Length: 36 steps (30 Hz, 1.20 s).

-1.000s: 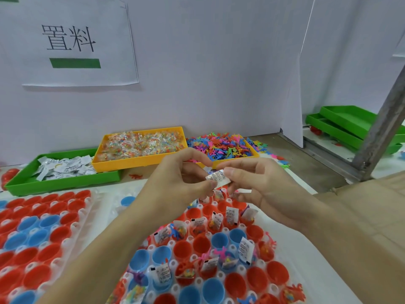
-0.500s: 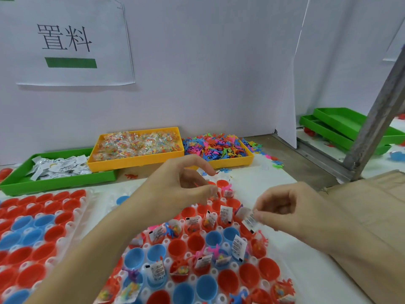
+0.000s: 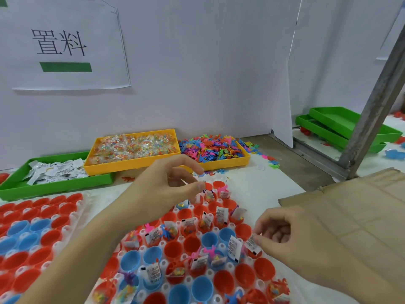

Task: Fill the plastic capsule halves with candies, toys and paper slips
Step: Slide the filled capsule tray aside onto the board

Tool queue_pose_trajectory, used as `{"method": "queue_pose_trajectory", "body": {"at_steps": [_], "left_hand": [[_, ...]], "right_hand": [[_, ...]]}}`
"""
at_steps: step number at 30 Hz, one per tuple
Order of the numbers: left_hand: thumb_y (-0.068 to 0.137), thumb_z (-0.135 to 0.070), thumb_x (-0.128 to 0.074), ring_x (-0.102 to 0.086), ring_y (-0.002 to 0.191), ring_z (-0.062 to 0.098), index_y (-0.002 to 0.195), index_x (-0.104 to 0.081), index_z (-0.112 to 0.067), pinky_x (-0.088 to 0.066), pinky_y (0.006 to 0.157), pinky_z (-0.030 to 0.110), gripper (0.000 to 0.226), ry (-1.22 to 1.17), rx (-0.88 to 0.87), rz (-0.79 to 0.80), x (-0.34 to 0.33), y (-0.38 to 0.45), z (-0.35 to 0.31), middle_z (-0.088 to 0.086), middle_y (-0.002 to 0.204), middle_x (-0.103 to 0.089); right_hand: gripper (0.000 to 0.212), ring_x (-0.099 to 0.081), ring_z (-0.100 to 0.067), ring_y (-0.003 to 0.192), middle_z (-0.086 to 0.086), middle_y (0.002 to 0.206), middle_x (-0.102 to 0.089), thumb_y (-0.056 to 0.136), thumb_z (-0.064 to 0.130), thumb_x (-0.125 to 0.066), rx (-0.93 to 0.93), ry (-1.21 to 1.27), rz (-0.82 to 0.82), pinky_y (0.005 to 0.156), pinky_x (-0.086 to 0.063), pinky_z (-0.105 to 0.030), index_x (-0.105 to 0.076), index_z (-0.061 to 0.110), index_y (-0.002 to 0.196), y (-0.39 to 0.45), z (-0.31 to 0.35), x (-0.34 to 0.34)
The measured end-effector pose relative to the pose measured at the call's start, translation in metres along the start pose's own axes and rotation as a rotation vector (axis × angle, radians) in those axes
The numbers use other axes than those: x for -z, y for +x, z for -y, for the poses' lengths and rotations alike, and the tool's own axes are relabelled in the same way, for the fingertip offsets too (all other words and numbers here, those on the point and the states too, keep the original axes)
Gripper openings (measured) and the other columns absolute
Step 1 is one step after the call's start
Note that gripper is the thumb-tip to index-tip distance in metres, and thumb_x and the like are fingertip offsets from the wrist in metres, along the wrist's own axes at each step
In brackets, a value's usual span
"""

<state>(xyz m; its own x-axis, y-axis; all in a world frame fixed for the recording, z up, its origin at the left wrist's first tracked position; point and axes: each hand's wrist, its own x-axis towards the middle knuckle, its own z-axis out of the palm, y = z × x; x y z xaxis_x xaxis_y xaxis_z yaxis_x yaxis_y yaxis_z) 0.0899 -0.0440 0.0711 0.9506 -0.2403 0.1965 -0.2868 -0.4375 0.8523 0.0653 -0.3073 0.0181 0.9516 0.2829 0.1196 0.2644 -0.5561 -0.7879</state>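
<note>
From my remote seat I watch the right hand [image 3: 291,235], down at four o'clock from where both hands met a second ago, pinch a paper slip [image 3: 252,244] over a red capsule half [image 3: 254,252], while the left hand [image 3: 166,187] hovers loosely curled, holding nothing.

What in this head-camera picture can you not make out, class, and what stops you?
- Print on the slip pinched by the right hand: too small.
- Capsule under that slip: hidden by slip and fingers.
- Left hand: whether it holds more slips is hidden by its own curled fingers.
- Left capsule rack: cut off by the left edge.
- Near rows of the middle rack: cut off by the bottom edge, blurred.
</note>
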Motion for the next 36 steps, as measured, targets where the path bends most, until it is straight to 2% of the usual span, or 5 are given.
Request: {"method": "queue_pose_trajectory", "body": {"at_steps": [16, 21, 25, 32, 36], "left_hand": [[0.087, -0.018, -0.072, -0.071, 0.075, 0.02, 0.097, -0.066, -0.027, -0.058, 0.076, 0.037, 0.014, 0.063, -0.03, 0.066, -0.006, 0.0, 0.0, -0.001, 0.083, -0.074], [0.089, -0.02, -0.069, -0.066, 0.078, 0.007, 0.093, -0.071, -0.029, -0.05, 0.064, 0.016, 0.01, 0.226, -0.09, 0.141, -0.021, -0.001, 0.001, -0.012, 0.081, -0.071], [0.088, -0.024, -0.067, -0.062, 0.078, 0.003, 0.094, -0.071, -0.032, -0.045, 0.063, 0.012, 0.01, 0.351, -0.115, 0.152, -0.027, 0.001, -0.001, -0.015, 0.082, -0.069], [0.086, -0.035, -0.067, -0.054, 0.068, 0.005, 0.087, -0.072, -0.034, -0.046, 0.061, 0.023, 0.005, 0.312, -0.114, -0.054, -0.013, -0.011, -0.006, -0.013, 0.072, -0.061], [0.088, -0.027, -0.064, -0.064, 0.08, 0.006, 0.088, -0.072, -0.031, -0.052, 0.065, 0.021, 0.008, 0.294, -0.078, -0.194, 0.006, -0.036, -0.002, -0.013, 0.081, -0.069]], "right_hand": [[0.016, -0.054, -0.002, 0.051, 0.005, 0.063, -0.068, 0.076, 0.013, -0.075, 0.016, -0.146, 0.036, 0.052, -0.044, -0.013, -0.071, 0.027, 0.068, -0.001, 0.01, -0.004], [0.016, -0.058, 0.001, 0.056, 0.016, 0.065, -0.068, 0.077, 0.019, -0.082, 0.019, -0.204, 0.057, 0.053, -0.044, -0.01, -0.074, 0.026, 0.066, 0.002, 0.011, -0.003], [0.016, -0.057, 0.002, 0.056, 0.023, 0.063, -0.065, 0.077, 0.024, -0.085, 0.038, -0.232, 0.047, 0.053, -0.042, -0.01, -0.073, 0.027, 0.067, 0.002, 0.009, -0.006], [0.018, -0.056, -0.006, 0.073, 0.018, 0.08, -0.064, 0.075, 0.06, -0.068, 0.128, -0.241, -0.103, 0.066, -0.042, -0.013, -0.069, 0.046, 0.086, -0.006, 0.002, 0.01], [0.009, -0.06, 0.002, 0.087, 0.023, 0.085, -0.068, 0.089, 0.036, -0.066, 0.093, -0.254, -0.262, 0.07, -0.041, -0.006, -0.072, 0.039, 0.095, -0.009, -0.017, 0.024]]}}
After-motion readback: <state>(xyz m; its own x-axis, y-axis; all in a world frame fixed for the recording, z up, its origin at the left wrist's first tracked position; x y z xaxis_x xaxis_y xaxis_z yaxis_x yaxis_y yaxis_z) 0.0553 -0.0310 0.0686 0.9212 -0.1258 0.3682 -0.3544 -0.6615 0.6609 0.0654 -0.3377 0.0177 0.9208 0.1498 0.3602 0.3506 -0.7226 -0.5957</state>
